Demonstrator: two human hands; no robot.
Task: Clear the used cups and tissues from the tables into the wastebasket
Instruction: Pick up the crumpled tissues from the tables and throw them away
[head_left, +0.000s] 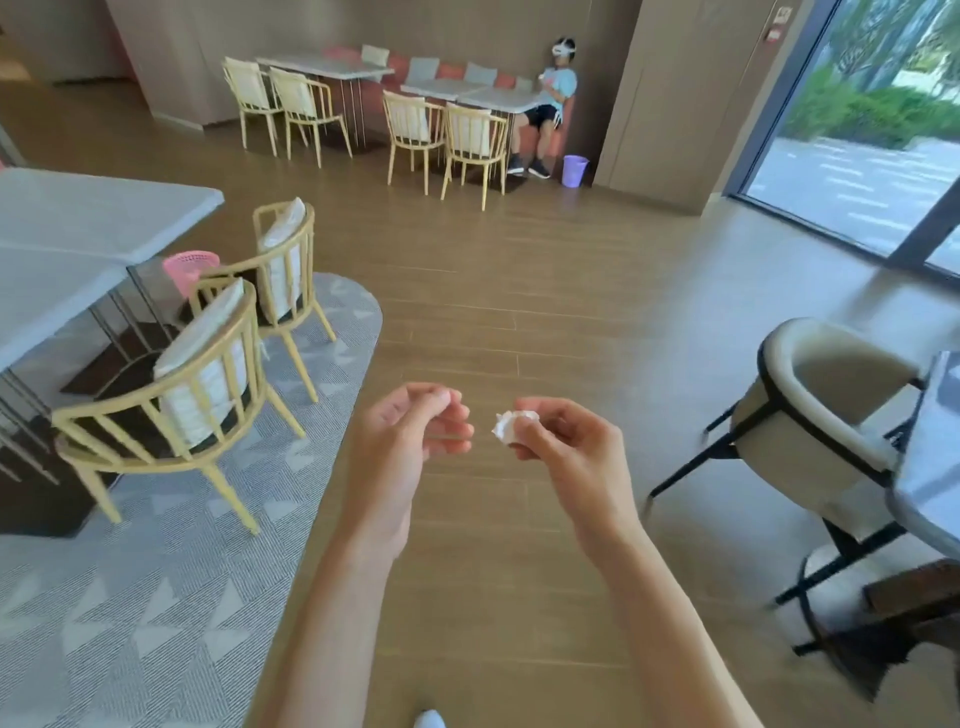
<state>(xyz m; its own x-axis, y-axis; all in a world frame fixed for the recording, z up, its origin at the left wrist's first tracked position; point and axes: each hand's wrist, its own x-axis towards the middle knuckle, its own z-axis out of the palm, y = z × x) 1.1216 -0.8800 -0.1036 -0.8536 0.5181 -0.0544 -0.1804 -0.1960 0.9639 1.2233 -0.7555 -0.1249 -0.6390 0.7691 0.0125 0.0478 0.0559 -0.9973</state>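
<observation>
My right hand (563, 441) grips a crumpled white tissue (508, 427) in its curled fingers, held above the wooden floor in the middle of the view. My left hand (415, 431) hovers just to the left of it with fingers loosely curled and nothing in them; a small gap separates the two hands. A pink wastebasket (188, 265) stands on the floor at the left, behind two yellow chairs and beside the grey table (78, 234). A purple wastebasket (575, 170) stands far back by the wall.
Two yellow chairs (208, 374) with white cushions stand on a grey patterned rug (156, 597) at the left. A cream armchair (826, 410) and a table edge (930, 467) are at the right. A person sits on the far bench (550, 98). Open wooden floor lies ahead.
</observation>
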